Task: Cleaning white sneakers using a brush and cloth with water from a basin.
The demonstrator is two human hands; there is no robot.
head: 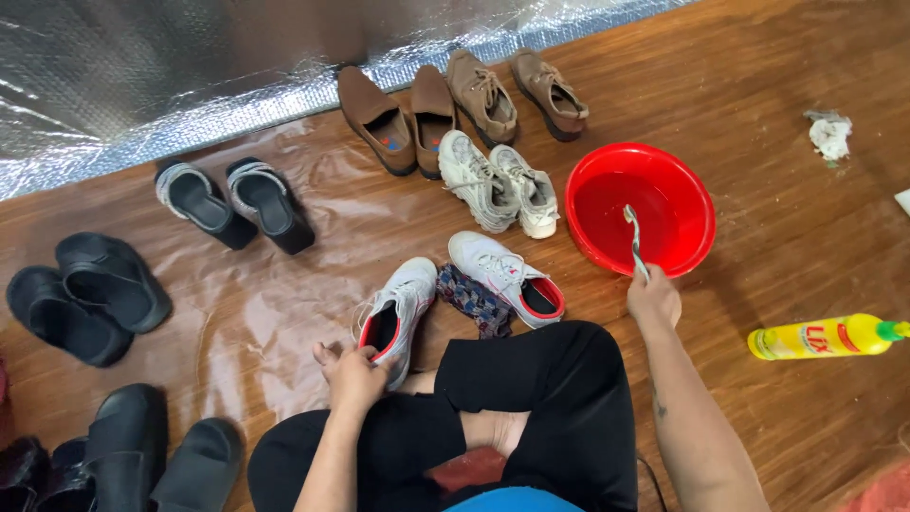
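My left hand (pixel 353 374) grips the heel of a white sneaker (pixel 398 315), lower centre. My right hand (pixel 654 296) is closed on a brush (pixel 635 242) dipped into the red basin (pixel 697 204), centre right; it holds water. The second sneaker (pixel 504 277) and a cloth (pixel 477 301) lie between. Yellow bottle (pixel 825 337) lies far right, brown shoes (pixel 377 118) up top.

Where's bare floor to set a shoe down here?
Free: wood floor between the red plastic basin, the crumpled white rag and the yellow bottle. Also the brown sheet between black slides and the white sneaker. Crowded: shoe rows ahead.
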